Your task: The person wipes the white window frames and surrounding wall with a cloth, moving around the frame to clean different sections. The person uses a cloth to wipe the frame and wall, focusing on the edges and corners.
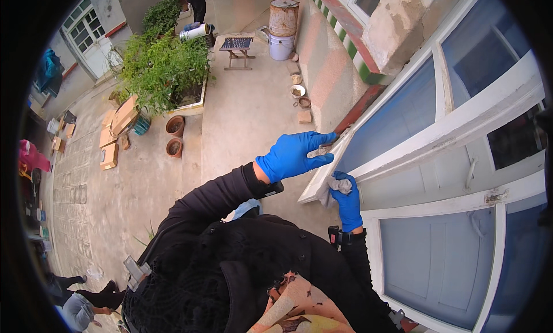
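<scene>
My left hand (290, 156), in a blue glove, reaches to the outer side of an open white-framed window sash (322, 175). A bunched pale rag (319, 151) shows between its thumb and fingers, beside the sash edge. On the inner side, my right hand (347, 201), also in a blue glove, grips a grey rag (340, 185) against the lower corner of the sash. Part of this rag hangs below the fingers. The sash's glass pane (389, 117) looks bluish and reflective.
Close on the right stands another white-framed glazed panel (436, 255). A red sill (360, 108) juts from the wall. Farther off are a rusty drum (283, 17) on a white bucket (281, 47), a folding stool (236, 45), clay pots (174, 147) and plants (166, 73).
</scene>
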Tool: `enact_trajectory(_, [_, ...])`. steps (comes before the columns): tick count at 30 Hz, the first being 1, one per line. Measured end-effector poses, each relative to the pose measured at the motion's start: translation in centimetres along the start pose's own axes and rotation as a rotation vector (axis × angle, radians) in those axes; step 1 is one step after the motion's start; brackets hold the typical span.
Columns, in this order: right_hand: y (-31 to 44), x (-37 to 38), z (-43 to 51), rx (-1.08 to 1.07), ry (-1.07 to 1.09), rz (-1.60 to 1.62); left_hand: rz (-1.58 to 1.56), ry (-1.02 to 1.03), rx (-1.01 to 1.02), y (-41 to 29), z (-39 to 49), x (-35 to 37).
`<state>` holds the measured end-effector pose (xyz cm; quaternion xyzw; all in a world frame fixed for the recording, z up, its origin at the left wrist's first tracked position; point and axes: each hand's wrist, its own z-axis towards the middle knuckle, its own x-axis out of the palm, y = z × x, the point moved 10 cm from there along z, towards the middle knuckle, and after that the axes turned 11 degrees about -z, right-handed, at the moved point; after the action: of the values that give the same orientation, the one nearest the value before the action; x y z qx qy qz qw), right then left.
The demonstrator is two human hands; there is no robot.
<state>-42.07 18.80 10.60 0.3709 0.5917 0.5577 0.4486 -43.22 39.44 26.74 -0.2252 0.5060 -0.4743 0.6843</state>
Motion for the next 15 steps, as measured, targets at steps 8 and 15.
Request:
enact_trajectory(8, [0.5, -1.8, 0.3, -0.11, -0.171, -0.016, -0.076, 0.048, -0.12, 3.6, -2.0, 0.7])
enact_trajectory(15, [-0.2, -4.1, -0.4, -0.066, -0.248, 0.095, -0.147, 0.105, -0.117, 4.3, -2.1, 1.9])
